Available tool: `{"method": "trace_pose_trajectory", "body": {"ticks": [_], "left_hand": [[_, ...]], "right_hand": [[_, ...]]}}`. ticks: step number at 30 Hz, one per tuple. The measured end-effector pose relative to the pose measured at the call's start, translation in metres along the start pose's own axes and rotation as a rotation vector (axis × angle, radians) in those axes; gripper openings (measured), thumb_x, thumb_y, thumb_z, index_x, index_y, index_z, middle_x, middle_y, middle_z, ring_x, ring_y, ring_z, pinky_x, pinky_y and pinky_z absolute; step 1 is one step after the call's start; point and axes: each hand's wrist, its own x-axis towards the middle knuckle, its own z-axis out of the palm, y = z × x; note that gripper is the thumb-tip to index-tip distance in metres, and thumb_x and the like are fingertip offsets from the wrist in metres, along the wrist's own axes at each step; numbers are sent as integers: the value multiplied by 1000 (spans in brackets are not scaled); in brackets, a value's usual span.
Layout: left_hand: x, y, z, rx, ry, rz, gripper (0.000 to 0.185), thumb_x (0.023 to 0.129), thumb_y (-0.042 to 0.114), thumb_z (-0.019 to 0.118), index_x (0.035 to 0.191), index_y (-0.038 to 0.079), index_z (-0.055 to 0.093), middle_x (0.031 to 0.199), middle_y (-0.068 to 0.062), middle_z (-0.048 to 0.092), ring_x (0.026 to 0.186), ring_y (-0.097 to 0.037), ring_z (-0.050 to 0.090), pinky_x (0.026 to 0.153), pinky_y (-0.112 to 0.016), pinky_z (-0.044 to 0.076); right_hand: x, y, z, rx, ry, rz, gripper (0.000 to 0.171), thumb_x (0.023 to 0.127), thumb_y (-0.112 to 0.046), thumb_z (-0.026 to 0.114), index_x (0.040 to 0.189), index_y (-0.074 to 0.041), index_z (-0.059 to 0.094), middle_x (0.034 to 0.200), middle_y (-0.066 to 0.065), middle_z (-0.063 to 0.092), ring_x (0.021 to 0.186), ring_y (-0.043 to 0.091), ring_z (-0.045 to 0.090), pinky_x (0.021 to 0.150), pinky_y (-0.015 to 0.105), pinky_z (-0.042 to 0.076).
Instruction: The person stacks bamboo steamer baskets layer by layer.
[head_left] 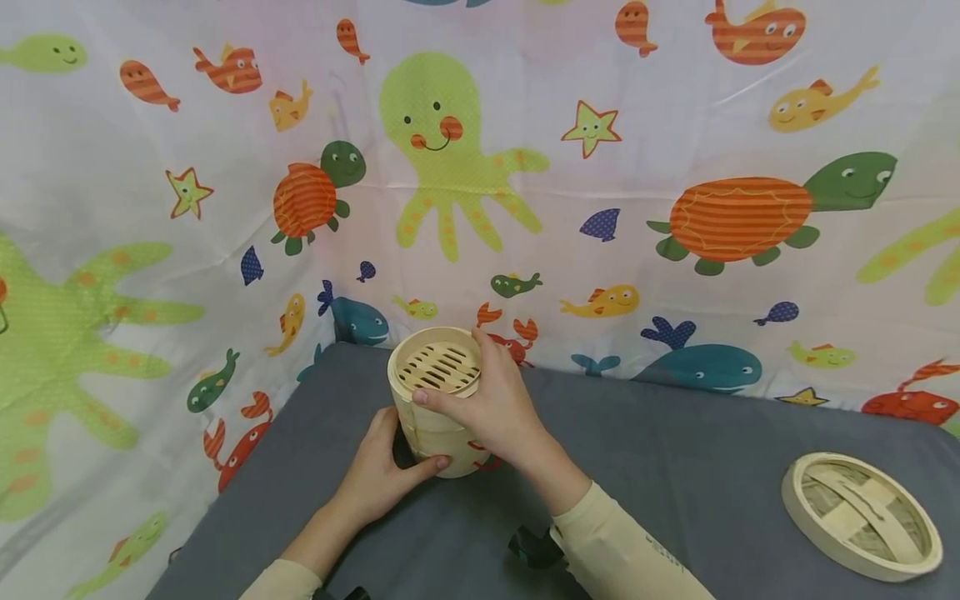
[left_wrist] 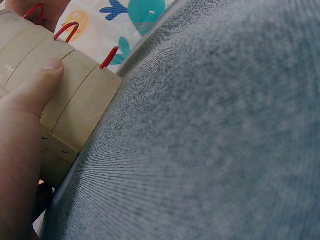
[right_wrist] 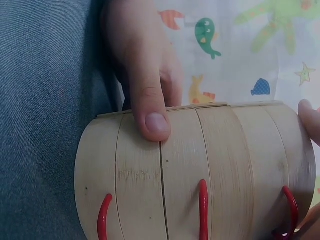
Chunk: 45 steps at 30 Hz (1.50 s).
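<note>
A stack of small bamboo steamer baskets (head_left: 431, 429) stands on the grey cloth, its slatted top tier (head_left: 438, 368) uncovered. My left hand (head_left: 378, 479) grips the stack low on its left side, the thumb across the front. Higher up, my right hand (head_left: 498, 396) holds the upper tier, thumb at the front of the rim and fingers at the far right edge. Red loops (right_wrist: 202, 210) stick out from the tiers in the right wrist view. Seams between the stacked tiers (left_wrist: 75, 95) show in the left wrist view. My palms hide part of the stack's sides.
A round woven bamboo lid (head_left: 855, 500) with a strap handle lies at the right of the grey cloth-covered table (head_left: 675, 467). A white curtain (head_left: 517, 225) printed with sea animals hangs behind and along the left, close beyond the stack.
</note>
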Motion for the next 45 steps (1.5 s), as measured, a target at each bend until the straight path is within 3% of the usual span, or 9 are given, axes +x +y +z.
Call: {"method": "trace_pose_trajectory", "body": {"ticks": [13, 21, 31, 38, 45], "left_hand": [[0, 0, 1, 16, 7, 7, 99, 89, 51, 92, 166, 16, 40, 153, -10, 50, 141, -32, 53, 114, -64, 43], [0, -1, 2, 32, 16, 8, 99, 88, 52, 92, 164, 13, 42, 150, -9, 51, 140, -31, 53, 114, -63, 44], [0, -2, 4, 38, 18, 13, 100, 88, 51, 93, 164, 12, 42, 150, -11, 51, 140, -32, 53, 114, -64, 44], [0, 0, 2, 67, 16, 11, 100, 88, 53, 92, 163, 9, 43, 146, -10, 52, 137, -32, 55, 111, -63, 46], [-1, -1, 3, 79, 14, 1, 100, 88, 54, 91, 162, 8, 42, 146, -10, 52, 136, -32, 56, 111, -63, 47]], "right_hand": [[-3, 4, -7, 31, -12, -29, 118, 84, -62, 90, 171, -7, 32, 164, 13, 46, 146, 33, 49, 117, 60, 42], [-7, 9, -14, 18, -19, -35, 115, 88, -67, 84, 172, -9, 30, 167, 14, 43, 153, 35, 42, 120, 64, 38], [-12, 14, -20, -2, 0, -59, 105, 94, -66, 78, 172, -14, 32, 166, 11, 45, 153, 33, 42, 117, 63, 42], [-15, 16, -26, -22, 25, -42, 101, 97, -69, 73, 172, -15, 33, 170, 12, 40, 158, 34, 36, 120, 69, 35], [-19, 22, -30, -45, 31, -43, 101, 97, -68, 74, 172, -13, 33, 172, 11, 38, 160, 34, 33, 123, 68, 33]]}}
